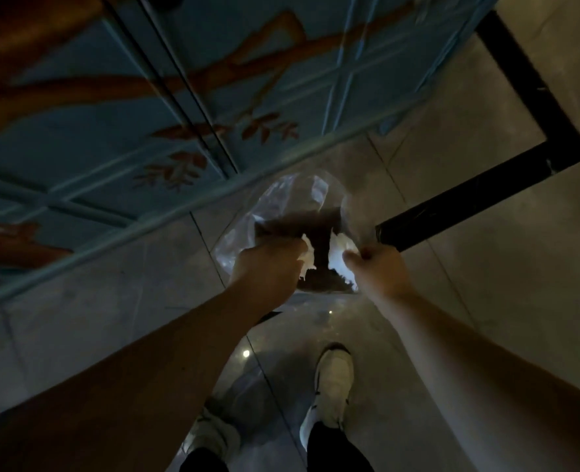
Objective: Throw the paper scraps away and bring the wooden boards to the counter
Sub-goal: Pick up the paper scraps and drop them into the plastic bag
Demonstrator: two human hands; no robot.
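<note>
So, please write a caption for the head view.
Both hands hold paper scraps over a clear plastic bag.

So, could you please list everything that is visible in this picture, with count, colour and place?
plastic bag: one, clear, held open above the floor at centre.
paper scraps: several, white and brown, at the bag's mouth between the hands.
floor: one, grey glossy tiles with black strips at right.
painted wall: one, blue panels with orange branches and leaves, upper left.
shoes: two, white, bottom centre.
left hand: one, grip closed on the bag's edge and scraps.
right hand: one, grip closed on the bag's other edge.
</note>
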